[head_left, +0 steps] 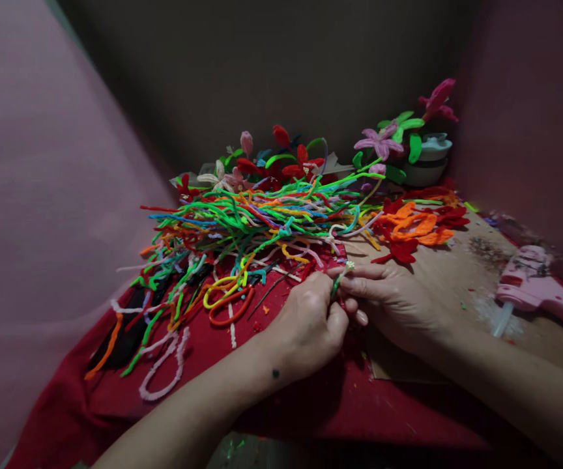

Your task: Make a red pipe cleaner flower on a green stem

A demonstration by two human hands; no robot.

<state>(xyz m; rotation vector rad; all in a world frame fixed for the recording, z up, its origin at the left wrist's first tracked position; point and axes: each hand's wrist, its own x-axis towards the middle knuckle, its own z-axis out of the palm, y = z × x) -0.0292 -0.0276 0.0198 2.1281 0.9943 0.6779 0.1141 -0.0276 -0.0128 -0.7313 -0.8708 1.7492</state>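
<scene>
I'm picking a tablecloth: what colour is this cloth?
The cloth is red, best seen in the head view.

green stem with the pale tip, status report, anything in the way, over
Left hand and right hand closed on the green stem. Pale tip showing above the grip. Pipe cleaner heap just beyond, not covering the hands.

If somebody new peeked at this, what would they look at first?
Probably the big rainbow tangle of fuzzy stems heaped on the red cloth in the middle, with fuzzy flowers behind it. Next, maybe the left hand and right hand, holding a small green stem with a pale tip just in front of the heap. A pink glue gun lies at the far right.
</scene>
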